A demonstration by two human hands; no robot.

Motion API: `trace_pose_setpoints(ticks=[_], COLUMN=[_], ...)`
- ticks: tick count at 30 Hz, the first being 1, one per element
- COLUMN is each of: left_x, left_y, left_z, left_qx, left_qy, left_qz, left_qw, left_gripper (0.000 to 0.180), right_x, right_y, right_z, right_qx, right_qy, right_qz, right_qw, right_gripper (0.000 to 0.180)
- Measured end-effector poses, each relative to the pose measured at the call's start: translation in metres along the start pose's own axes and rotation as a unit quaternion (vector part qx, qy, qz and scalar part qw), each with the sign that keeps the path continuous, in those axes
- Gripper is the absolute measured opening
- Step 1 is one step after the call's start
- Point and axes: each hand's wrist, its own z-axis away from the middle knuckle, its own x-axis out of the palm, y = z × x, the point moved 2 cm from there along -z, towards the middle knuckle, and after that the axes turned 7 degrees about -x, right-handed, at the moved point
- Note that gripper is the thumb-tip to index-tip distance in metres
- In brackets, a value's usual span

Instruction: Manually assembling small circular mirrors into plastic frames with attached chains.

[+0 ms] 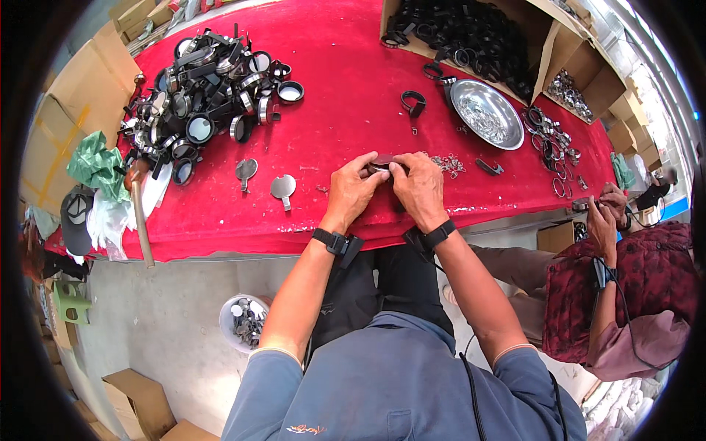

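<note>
Hands meet at the near middle of the red cloth-covered table (pixel 346 110). Left hand (pixel 351 192) and right hand (pixel 421 189) both close their fingers around one small dark round part (pixel 382 161), held between them just above the cloth. Two flat round metal discs with short handles (pixel 282 187) lie just left of the left hand. A heap of black round rimmed frames (pixel 202 95) occupies the far left of the table. A shiny round steel bowl (pixel 486 112) sits to the far right, beside a brown cardboard box of black rings (pixel 471 37). Another person's hands (pixel 607 213) work at the table's right end.
</note>
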Motion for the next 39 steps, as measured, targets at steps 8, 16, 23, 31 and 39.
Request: trace_pose_setpoints(ticks=[8,16,23,31,39], left_x=[0.002,0.005,0.009,0.007,-0.002], left_y=[-0.003,-0.009,-0.015,-0.012,-0.007], left_z=[0.003,0.001,-0.001,0.0,0.007], left_qx=[0.039,0.068,0.07,0.07,0.068], left_qy=[0.009,0.024,0.031,0.021,0.032], left_qz=[-0.027,-0.027,0.014,-0.016,-0.029], left_qw=[0.999,0.997,0.997,0.997,0.997], left_gripper=[0.05,0.048,0.046,0.047,0.043], right_x=[-0.002,0.002,0.0,0.0,0.004], right_y=[0.001,0.002,-0.004,-0.008,-0.012], right_z=[0.006,0.014,0.01,0.014,0.013], right_qx=[0.041,-0.004,-0.011,-0.018,-0.045], right_qy=[0.006,0.053,0.042,0.015,-0.024], right_qz=[-0.033,-0.017,0.0,0.036,0.07], right_qw=[0.999,0.998,0.999,0.999,0.996], right_gripper=[0.017,0.014,0.013,0.012,0.008])
